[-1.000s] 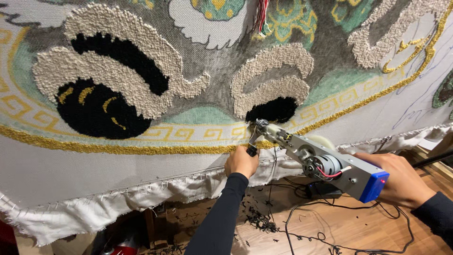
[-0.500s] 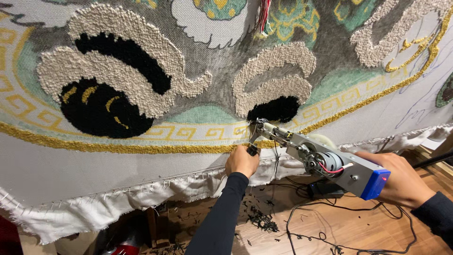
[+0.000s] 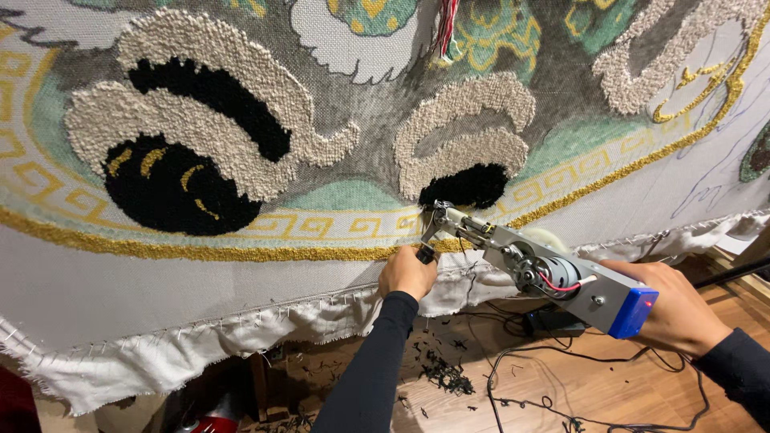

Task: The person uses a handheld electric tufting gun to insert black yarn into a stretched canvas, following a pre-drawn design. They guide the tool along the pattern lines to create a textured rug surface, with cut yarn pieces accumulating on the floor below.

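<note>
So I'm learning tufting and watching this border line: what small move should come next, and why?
Probably ease the tufting gun a little along the gold border line. Its tip sits at the border by the black patch, with the left hand on the front handle and the right hand at the rear.

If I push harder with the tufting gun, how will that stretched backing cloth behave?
The backing cloth looks taut, so it probably flexes slightly, then springs back. Its loose bottom hem likely stays floppy. The tufting gun, metal with a motor, probably feels rear-heavy.

Your tufting gun (image 3: pixel 539 271) is a grey metal body with a blue rear end and red wiring showing, tilted, its needle tip pressed against the rug's gold border (image 3: pixel 241 253), just under the black patch.
</note>
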